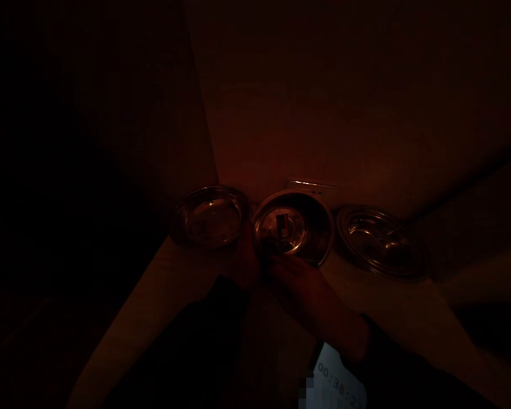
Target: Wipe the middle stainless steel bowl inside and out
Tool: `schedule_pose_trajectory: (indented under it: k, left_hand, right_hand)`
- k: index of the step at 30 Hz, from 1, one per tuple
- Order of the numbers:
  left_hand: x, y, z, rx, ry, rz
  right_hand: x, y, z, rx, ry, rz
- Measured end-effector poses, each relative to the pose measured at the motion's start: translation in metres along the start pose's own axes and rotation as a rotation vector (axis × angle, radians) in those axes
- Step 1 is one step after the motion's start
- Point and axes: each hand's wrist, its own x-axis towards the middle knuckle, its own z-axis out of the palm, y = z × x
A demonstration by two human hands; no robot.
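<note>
The scene is very dark. A round metal bowl (326,241) sits in the middle, with a small dark rectangle with a pale mark (283,226) on its shiny inner base. At its near rim my right hand (304,292) reaches in from the right, fingers bent and pressed together. My left hand (246,264) is close by at the bowl's near left side, dim and curled. The two hands nearly meet. Whatever lies between their fingers, if anything, is lost in shadow.
A shallow metal dish (215,224) stands left of the bowl, and an oval metal dish (381,241) stands right. Behind the bowl is a thin shiny edge (310,183). A lit phone (338,375) showing a timer lies below my right wrist on the pale tabletop (153,295).
</note>
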Motion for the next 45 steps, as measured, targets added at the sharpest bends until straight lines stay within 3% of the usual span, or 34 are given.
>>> schedule_pose_trajectory:
  k: [3, 6, 13, 17, 26, 29, 31, 36, 40, 45]
  left_hand:
    - [0.0, 0.001, 0.0, 0.008, 0.016, -0.06]
    - [0.0, 0.001, 0.0, 0.019, -0.003, -0.03]
    - [0.007, -0.013, -0.008, 0.018, -0.093, 0.124]
    - [0.007, -0.02, -0.008, -0.02, -0.133, 0.15]
    - [0.012, -0.023, -0.01, 0.034, 0.03, 0.078]
    - [0.013, -0.023, -0.011, 0.001, 0.027, 0.081]
    - [0.013, -0.022, -0.011, -0.01, -0.043, 0.126]
    - [0.015, -0.024, -0.011, 0.029, -0.089, 0.179]
    - [0.016, -0.024, -0.007, -0.005, -0.123, 0.212]
    - [0.015, -0.012, -0.004, 0.073, 0.003, 0.074]
  right_hand:
    - [0.002, -0.003, 0.003, 0.018, 0.028, 0.016]
    - [0.003, -0.001, 0.0, 0.03, 0.023, -0.004]
    - [-0.01, 0.015, -0.026, -0.173, -0.166, -0.019]
    - [-0.015, 0.018, -0.029, -0.291, -0.25, -0.046]
    - [0.014, 0.001, -0.001, 0.074, -0.007, -0.047]
    - [0.007, 0.005, -0.002, 0.01, -0.018, -0.08]
    - [-0.005, 0.014, -0.008, -0.103, -0.088, -0.102]
    - [-0.029, 0.031, -0.028, -0.328, -0.265, -0.103]
    - [-0.021, 0.022, -0.022, -0.299, -0.221, -0.085]
    - [0.003, 0.003, 0.0, -0.229, -0.094, -0.082]
